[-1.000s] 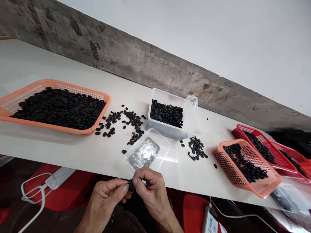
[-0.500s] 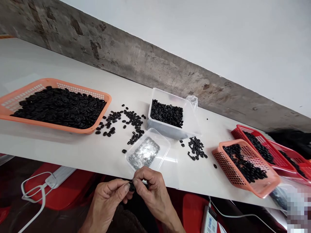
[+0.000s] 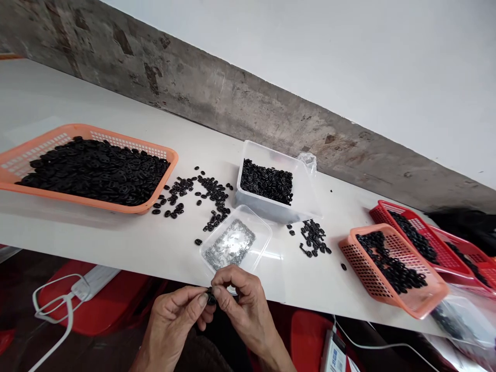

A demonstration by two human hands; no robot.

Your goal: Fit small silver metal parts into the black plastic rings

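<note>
Both hands are meeting just below the near edge of the white table (image 3: 116,237), and they are pinching one small black piece (image 3: 211,298) between them. The left hand (image 3: 174,323) is squeezing it with thumb and first finger, and the right hand (image 3: 242,305) is pressing its fingertips on the other side — so both sets of fingers are clamped on the piece. It is looking hard, tiny and very light, so I think it is easy to drop — holding it by its edges seems best. It may be ring-shaped, but it is too small to tell. A clear tray (image 3: 261,235) of little metal bits (image 3: 230,244) is sitting on the table just beyond the hands.
</note>
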